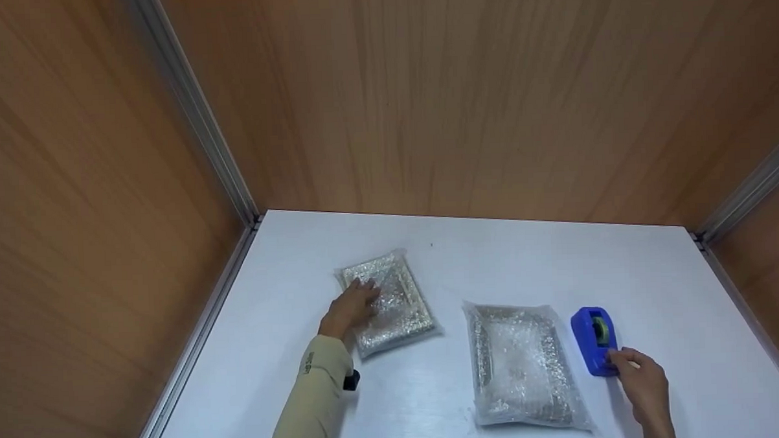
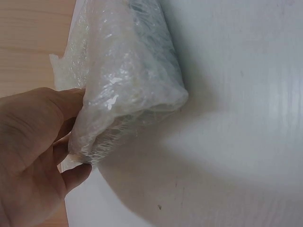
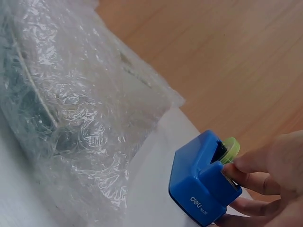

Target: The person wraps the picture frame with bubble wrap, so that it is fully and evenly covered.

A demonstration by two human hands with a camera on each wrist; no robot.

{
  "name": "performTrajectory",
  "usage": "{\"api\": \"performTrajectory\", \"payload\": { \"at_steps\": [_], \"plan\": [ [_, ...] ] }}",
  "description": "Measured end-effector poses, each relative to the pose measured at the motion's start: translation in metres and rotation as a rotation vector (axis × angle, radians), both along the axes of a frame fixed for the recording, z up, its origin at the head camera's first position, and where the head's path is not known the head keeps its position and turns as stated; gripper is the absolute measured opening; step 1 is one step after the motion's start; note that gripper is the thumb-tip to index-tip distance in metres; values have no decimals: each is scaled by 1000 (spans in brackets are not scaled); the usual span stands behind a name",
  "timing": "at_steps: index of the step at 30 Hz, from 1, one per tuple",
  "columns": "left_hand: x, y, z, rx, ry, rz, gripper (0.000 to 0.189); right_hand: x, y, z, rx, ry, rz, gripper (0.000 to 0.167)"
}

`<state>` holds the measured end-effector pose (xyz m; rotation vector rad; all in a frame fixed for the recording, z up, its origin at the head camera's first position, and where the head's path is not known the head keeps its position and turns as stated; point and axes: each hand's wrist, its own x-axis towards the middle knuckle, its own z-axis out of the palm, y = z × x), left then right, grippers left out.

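Two flat, bubble-wrapped packages lie on the white table. My left hand (image 1: 353,306) rests on the left package (image 1: 393,322), its fingers spread over the top near the left edge. In the left wrist view, fingertips (image 2: 79,175) touch the crinkled wrap of that package (image 2: 128,80) by its edge. Further right is a blue tape dispenser (image 1: 589,341) marked "deli", carrying a small greenish roll of tape (image 3: 231,149). My right hand (image 1: 642,379) pinches with thumb and forefinger at the dispenser's cutter end, where the tape comes out. The pinched tape end is mostly hidden by the fingers.
The larger wrapped package (image 1: 521,363) lies between the two hands, close to the dispenser's left side. Wood-grain panels (image 1: 456,100) rise behind the table and at both sides, with metal strips (image 1: 194,109) at the corners.
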<state>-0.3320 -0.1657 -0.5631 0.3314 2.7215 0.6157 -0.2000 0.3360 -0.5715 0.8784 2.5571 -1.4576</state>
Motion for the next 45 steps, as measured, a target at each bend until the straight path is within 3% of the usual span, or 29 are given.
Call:
{"api": "performTrajectory", "payload": {
  "at_steps": [5, 12, 22, 30, 41, 45],
  "plan": [
    [0, 0, 1, -10, 22, -9, 52, 2, -2, -1, 9, 2, -20, 63],
    [1, 0, 1, -8, -4, 1, 53, 3, -7, -3, -8, -21, -53, 60],
    [0, 2, 1, -6, 4, -10, 51, 14, -14, -17, -66, 4, -205, 60],
    [1, 0, 2, -1, 21, -21, 49, 19, -16, -25, -187, 87, -316, 44],
    [0, 0, 4, -31, 5, -22, 52, 27, -9, -35, -191, 121, -242, 53],
    [1, 1, 4, -15, -19, -4, 53, 26, -8, -38, -167, 102, -245, 47]
  ]
}}
